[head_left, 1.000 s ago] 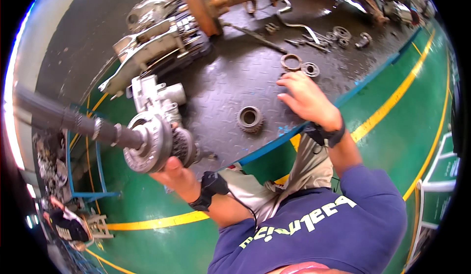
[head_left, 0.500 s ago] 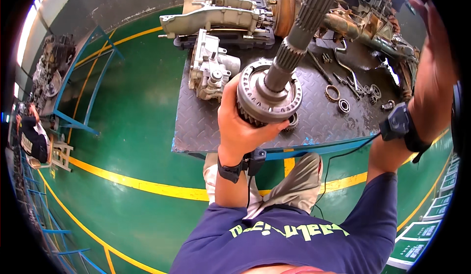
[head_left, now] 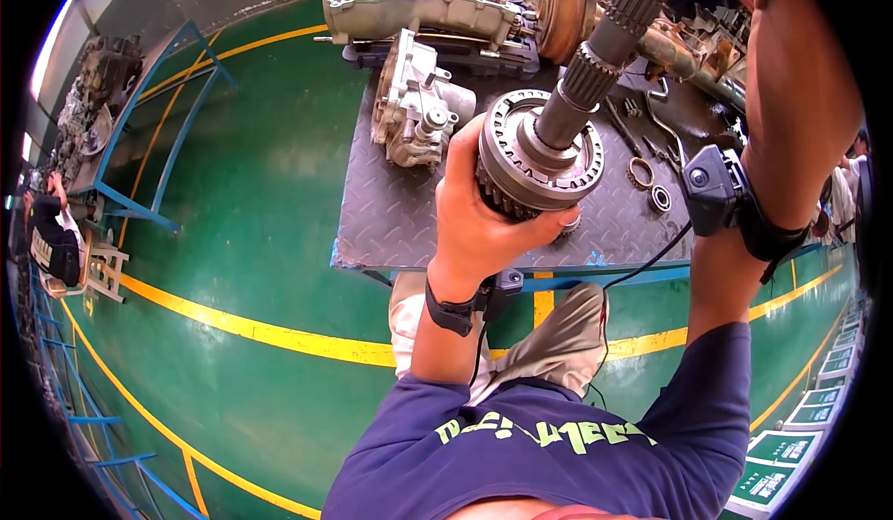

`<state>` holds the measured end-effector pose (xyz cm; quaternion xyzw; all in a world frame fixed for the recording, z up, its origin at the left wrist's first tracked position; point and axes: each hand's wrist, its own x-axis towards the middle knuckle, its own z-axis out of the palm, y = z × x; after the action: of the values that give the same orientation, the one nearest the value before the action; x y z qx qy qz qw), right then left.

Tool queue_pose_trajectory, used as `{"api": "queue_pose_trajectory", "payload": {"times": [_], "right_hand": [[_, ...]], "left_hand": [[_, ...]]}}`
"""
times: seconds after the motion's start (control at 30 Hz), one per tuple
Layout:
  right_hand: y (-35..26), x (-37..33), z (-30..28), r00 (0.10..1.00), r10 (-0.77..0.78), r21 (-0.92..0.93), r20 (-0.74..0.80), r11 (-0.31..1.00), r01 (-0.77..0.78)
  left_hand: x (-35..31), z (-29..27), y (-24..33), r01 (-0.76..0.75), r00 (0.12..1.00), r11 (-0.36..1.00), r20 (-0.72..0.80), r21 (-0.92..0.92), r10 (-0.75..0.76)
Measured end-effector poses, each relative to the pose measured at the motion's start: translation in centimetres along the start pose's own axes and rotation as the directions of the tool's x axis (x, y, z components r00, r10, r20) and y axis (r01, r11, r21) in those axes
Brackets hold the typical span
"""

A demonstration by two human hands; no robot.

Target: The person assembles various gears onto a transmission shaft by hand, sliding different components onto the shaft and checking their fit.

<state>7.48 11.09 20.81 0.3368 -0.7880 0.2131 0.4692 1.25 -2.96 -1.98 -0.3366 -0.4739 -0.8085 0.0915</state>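
Left hand (head_left: 484, 222) cups the gear (head_left: 539, 157) from below, fingers wrapped around its toothed rim, above the counter (head_left: 400, 213) — best keep the splined shaft (head_left: 605, 46) steady; right-hand fingers out of sight.

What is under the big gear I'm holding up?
The left hand cups the gear from below; beneath lies the steel tread-plate table. Anything directly under gear and hand is covered.
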Motion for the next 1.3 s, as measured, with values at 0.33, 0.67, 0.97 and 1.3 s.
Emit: {"api": "queue_pose_trajectory", "payload": {"times": [0.33,0.67,0.97,1.3], "right_hand": [[-2.7,-1.5,2.6,0.914,0.387,0.283,0.12,0.869,-0.405],[3.9,-11.4,2.4,0.862,0.499,0.472,0.092,0.74,-0.479],[5.0,-24.6,4.8,0.525,0.54,-0.174,0.658,0.787,-0.591],[6.2,-24.4,6.8,0.431,0.561,-0.319,0.707,0.796,-0.514]], "left_hand": [[0.3,-0.2,0.2,0.011,0.999,0.992,-0.037,-0.123,-0.015],[-0.2,0.4,-0.1,0.021,1.0,1.0,0.009,0.007,-0.021],[-0.4,-0.2,-0.3,-0.013,0.992,1.0,-0.127,-0.021,0.011],[-0.4,-0.5,-0.4,-0.041,0.993,0.998,-0.11,0.037,0.045]]}}
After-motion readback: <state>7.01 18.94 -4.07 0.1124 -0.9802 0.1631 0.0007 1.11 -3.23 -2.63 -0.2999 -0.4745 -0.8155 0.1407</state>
